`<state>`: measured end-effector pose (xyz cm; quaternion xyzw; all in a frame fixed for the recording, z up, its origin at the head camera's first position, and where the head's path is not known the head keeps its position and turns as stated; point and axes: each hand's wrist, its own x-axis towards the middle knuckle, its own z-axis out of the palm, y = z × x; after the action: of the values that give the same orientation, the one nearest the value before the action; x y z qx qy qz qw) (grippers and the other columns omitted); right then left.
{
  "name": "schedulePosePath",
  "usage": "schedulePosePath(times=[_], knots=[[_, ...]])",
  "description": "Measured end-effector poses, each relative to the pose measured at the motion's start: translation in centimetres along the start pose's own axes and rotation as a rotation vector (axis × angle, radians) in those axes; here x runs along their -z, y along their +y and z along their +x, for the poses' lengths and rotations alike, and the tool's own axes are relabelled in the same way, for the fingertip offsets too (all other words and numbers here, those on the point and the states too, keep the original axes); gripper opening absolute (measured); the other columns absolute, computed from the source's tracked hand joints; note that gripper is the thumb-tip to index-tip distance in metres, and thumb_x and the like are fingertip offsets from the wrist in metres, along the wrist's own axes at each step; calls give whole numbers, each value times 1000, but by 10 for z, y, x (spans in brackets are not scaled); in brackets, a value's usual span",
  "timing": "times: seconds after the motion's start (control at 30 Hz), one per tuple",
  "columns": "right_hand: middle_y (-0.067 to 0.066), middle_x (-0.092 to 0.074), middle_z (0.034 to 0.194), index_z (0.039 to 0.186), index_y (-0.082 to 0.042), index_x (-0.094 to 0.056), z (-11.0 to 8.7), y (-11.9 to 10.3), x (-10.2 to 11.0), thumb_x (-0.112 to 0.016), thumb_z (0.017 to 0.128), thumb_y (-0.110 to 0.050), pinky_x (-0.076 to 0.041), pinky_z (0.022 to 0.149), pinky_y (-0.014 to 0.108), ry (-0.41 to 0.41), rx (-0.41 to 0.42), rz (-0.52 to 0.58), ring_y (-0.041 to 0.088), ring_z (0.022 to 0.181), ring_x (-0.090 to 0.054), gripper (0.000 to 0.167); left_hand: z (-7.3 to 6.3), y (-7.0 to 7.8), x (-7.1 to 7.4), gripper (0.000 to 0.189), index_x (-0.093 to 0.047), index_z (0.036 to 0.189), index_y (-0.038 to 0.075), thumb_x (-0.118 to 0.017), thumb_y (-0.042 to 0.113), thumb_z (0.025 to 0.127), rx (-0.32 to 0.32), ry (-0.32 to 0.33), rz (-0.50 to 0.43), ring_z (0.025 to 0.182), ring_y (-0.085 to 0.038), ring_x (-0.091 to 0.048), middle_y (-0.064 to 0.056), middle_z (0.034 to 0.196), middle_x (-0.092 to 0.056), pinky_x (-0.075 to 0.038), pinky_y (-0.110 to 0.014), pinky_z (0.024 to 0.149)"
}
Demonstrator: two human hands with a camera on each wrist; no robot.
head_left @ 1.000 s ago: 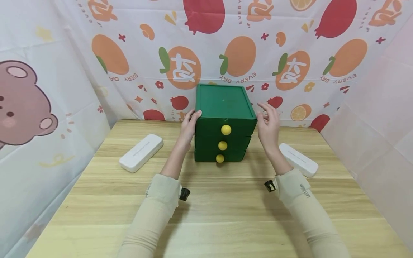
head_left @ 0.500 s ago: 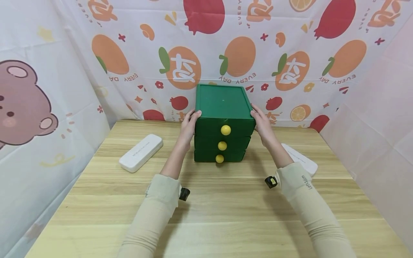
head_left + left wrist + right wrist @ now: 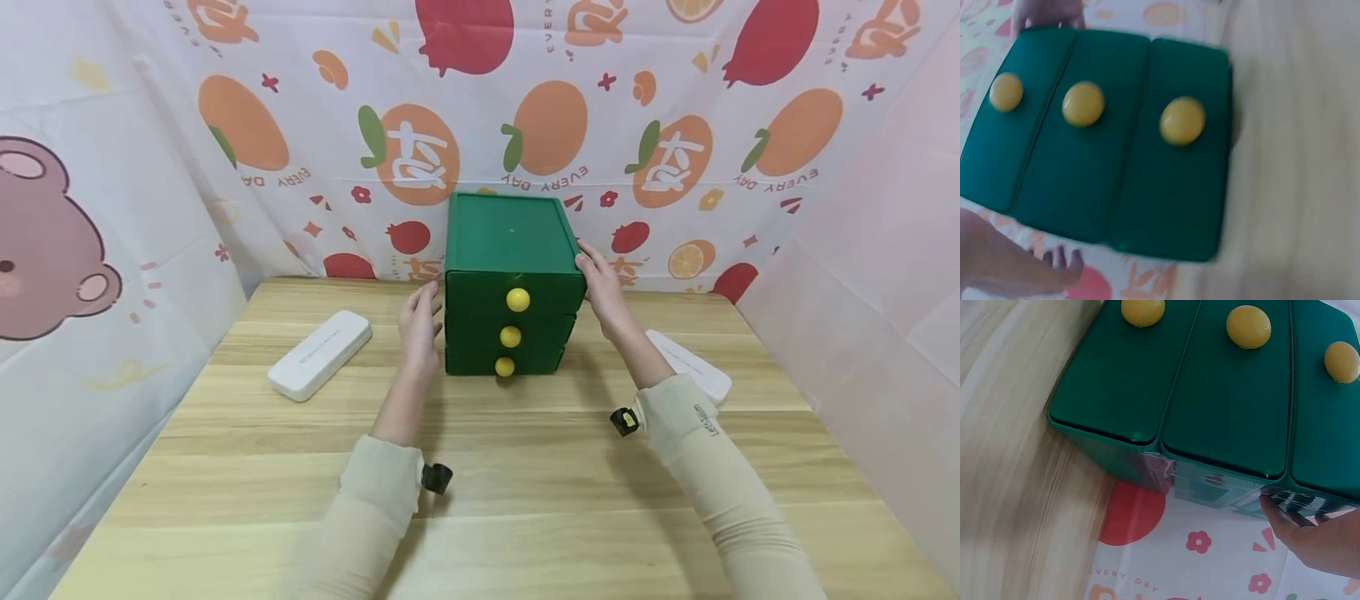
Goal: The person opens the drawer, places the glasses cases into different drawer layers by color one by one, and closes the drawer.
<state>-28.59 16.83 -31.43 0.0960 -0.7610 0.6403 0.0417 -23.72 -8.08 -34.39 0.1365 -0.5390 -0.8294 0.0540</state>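
A green three-drawer box (image 3: 514,237) stands on the wooden table, each drawer with a round yellow knob (image 3: 517,300). To its left, my left hand (image 3: 418,332) is held a little away from the side wall, fingers loosely bent and holding nothing. In the left wrist view the same hand (image 3: 1016,265) shows beside the drawer fronts (image 3: 1125,181). My right hand (image 3: 606,290) rests against the upper right side, near the front corner. In the right wrist view its fingertips touch the side wall (image 3: 1210,487) of the box.
A white oblong case (image 3: 320,356) lies on the table (image 3: 517,500) left of the box. Another white case (image 3: 693,367) lies at the right, partly behind my right forearm. A fruit-print cloth (image 3: 300,125) hangs right behind the box.
My right hand has come in from the right and now touches the box's side. My left hand has let go of the upper left edge and moved left and down. The box stays shut.
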Motion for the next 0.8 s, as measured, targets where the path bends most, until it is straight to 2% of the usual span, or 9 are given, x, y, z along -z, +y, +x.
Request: schedulePosePath(times=[0.13,0.2,0.3,0.43,0.5,0.57,0.63,0.7,0.8], knots=[[10,-27,145,145,-10,-27,0,0,0,-36,100,-28,-34,96,47,-3,11,1,29,120,-40,50,-7,-29,4,32,-48,122,6,-53,15,91,77,184,-190,94,-12,-44,-4,117,-45,-35,-26,81],[10,-26,146,146,-10,-27,0,0,0,-35,100,-28,-34,96,47,-6,12,-1,29,121,-40,50,-7,-45,9,21,-55,107,4,-57,8,87,164,185,-324,86,-13,-45,-5,103,-48,-38,-25,73],[11,-25,146,146,-11,-26,0,-1,0,-35,100,-27,-34,96,48,-8,14,-1,31,121,-39,49,13,-87,21,16,-59,89,5,-68,3,77,391,140,-520,83,-16,-51,-6,92,-52,-44,-29,72],[10,-25,146,146,-12,-26,0,-2,1,-34,100,-26,-34,96,49,-3,15,-1,31,121,-39,49,17,-112,17,43,-52,119,5,-68,3,79,650,90,-629,109,-21,-48,-10,118,-47,-42,-35,89],[11,-26,146,146,-12,-26,0,-1,2,-34,100,-26,-34,96,48,-1,14,1,31,121,-39,49,-5,-98,3,56,-34,138,5,-59,4,87,691,63,-579,123,-25,-36,-11,135,-34,-33,-37,98],[10,-26,146,146,-12,-26,0,0,1,-34,100,-26,-35,96,47,-4,11,4,30,121,-40,49,-22,-90,-6,57,-27,140,-1,-54,3,90,644,-54,-429,124,-30,-35,-18,137,-30,-32,-38,99],[11,-27,145,146,-11,-27,1,1,1,-35,100,-27,-35,96,46,-8,12,7,29,121,-40,49,-32,-86,-11,50,-32,134,-8,-53,1,89,502,-196,-166,112,-29,-46,-21,127,-41,-37,-39,95],[11,-27,145,145,-10,-27,1,2,1,-35,100,-27,-35,96,46,-13,14,7,29,121,-40,49,-36,-85,-14,37,-44,120,-12,-55,-4,86,260,-341,180,93,-23,-54,-18,107,-52,-45,-35,86],[12,-28,144,145,-10,-28,2,3,1,-35,100,-28,-35,96,47,-9,22,6,29,120,-41,49,-37,-82,-15,20,-56,100,-5,-62,-6,80,-211,-518,737,75,-14,-53,-7,86,-57,-47,-30,72]])
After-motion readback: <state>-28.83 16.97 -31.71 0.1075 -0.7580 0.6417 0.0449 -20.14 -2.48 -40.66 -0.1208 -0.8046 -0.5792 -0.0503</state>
